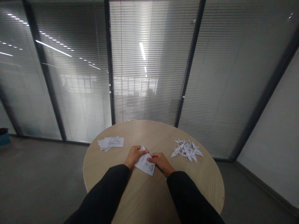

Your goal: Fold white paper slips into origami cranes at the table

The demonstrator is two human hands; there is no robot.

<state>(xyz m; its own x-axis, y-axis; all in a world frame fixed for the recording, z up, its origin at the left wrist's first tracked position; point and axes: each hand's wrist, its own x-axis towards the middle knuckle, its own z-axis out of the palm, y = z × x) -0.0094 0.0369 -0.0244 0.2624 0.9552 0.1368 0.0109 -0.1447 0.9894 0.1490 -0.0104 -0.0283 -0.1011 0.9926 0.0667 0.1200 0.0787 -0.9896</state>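
A printed sheet of white paper, partly folded with a slanting edge at the upper right, lies at the middle of the round table. My left hand grips its upper left part, thumb on top near the pointed upper end. From the right, my right hand pinches the slanting edge between thumb and fingers. Some fingertips of both hands are hidden behind or beneath the paper.
Folded paper cranes lie in a pile on the right of the round wooden table. Several loose printed sheets overlap at the left. Behind the table stands a glass partition with blinds; a white wall is at the right.
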